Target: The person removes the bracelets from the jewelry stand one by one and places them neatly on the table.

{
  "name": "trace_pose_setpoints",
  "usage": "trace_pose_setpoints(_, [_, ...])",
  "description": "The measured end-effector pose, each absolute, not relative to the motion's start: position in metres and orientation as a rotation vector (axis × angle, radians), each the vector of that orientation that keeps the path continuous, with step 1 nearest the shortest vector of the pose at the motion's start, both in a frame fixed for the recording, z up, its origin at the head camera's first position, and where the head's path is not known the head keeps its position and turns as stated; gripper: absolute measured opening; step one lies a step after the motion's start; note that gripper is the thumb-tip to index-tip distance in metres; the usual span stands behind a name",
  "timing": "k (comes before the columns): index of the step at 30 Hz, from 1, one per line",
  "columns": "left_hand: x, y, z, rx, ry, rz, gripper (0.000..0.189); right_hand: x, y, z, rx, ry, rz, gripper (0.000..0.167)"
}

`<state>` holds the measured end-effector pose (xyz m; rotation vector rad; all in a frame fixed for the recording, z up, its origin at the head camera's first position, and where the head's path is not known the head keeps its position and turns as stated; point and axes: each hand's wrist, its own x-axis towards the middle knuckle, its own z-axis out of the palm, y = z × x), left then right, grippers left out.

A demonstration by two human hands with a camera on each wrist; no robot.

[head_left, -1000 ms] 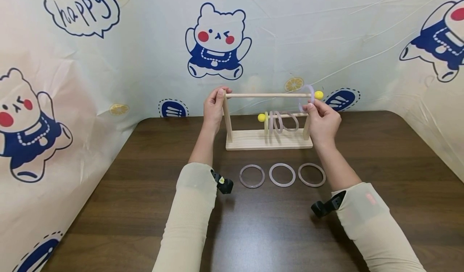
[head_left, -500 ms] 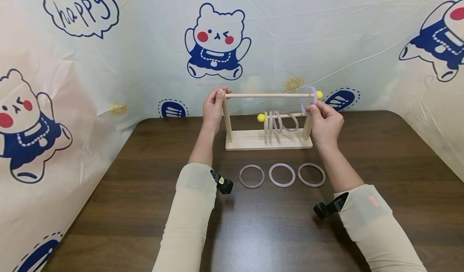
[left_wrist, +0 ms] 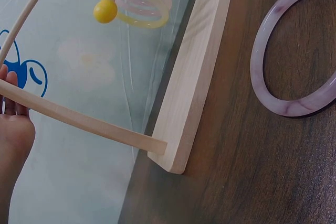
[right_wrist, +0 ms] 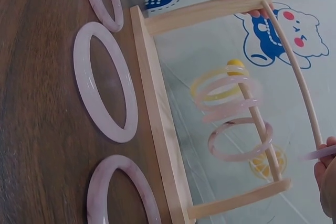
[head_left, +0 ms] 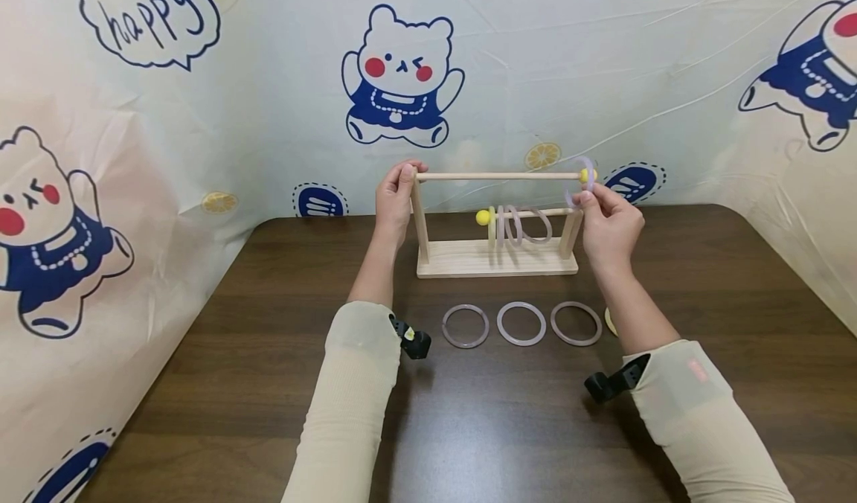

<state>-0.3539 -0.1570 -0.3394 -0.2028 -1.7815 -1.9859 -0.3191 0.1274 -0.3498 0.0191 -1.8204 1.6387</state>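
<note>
Since a second ago your right hand [head_left: 612, 228] has slid right with the lilac ring [head_left: 590, 179], from the upper rod [head_left: 495, 176] out to the upper ball [head_left: 583, 176]; a sliver of yellow ring on the table [head_left: 610, 321] now shows by your right forearm. Left hand and rack haven't visibly moved. Left to right: your left hand [head_left: 393, 198] is clamped on the top of the left post [head_left: 421, 224], thumb on the near side. Wooden rack [head_left: 458, 259] sits upright near the table's back, long axis left-right. Upper rod points right from the left post, ball at its right tip. Lower rod [head_left: 557, 212] points the other way, its yellow ball [head_left: 483, 218] leftmost, with a yellow ring [head_left: 492, 228] next to it, then several pinkish rings, the rightmost turned more face-on to you. On the table [head_left: 492, 414] in front: three loose rings [head_left: 499, 324] lying flat in a row parallel to the base. Lilac ring is at the upper rod's right end, near upright, almost edge-on in the head view, plane across the rod; it overlaps the ball, can't tell if it's fully clear. Your right thumb and fingers pinch its lower edge.
</note>
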Motion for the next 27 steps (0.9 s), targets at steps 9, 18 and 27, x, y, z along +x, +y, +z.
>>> trace_pose_setpoints(9, [-0.353, -0.157, -0.339, -0.206, -1.787, -1.984, 0.037, -0.32, 0.135, -0.346, 0.016, -1.818, 1.63, 0.016])
trace_pose_setpoints(18, [-0.353, -0.156, -0.338, -0.202, -1.784, -1.981, 0.034, -0.318, 0.143, -0.345, -0.037, -1.79, 1.676, 0.017])
trace_pose_setpoints(27, [-0.353, -0.157, -0.338, -0.196, -1.777, -1.991, 0.033, -0.316, 0.151, -0.343, -0.049, -1.714, 1.738, 0.013])
